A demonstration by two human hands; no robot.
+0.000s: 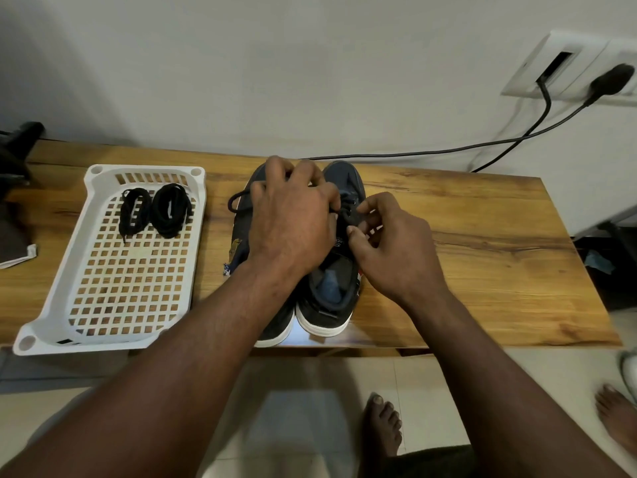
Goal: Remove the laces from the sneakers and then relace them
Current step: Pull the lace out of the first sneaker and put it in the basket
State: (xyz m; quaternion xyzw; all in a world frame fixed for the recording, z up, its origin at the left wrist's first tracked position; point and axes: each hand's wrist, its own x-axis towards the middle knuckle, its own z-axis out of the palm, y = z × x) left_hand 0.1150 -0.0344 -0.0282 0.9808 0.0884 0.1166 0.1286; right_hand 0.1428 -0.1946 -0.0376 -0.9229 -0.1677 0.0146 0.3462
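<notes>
Two dark navy sneakers with white soles stand side by side on the wooden table, toes toward the wall. My left hand [293, 219] lies over the left sneaker [241, 232], its fingers curled at the lace of the right sneaker [339, 291]. My right hand [386, 246] hovers at the right sneaker's eyelets, thumb and fingers pinching the black lace [346, 212]. A loop of lace [236, 200] sticks out left of my left hand. Most of the lacing is hidden under my hands.
A white perforated plastic basket [113, 291] sits at the table's left, holding two coiled black laces [153, 210]. Black cables [413, 154] run along the wall to a socket [579, 69] at upper right. The table's front edge [448, 346] is near my bare feet.
</notes>
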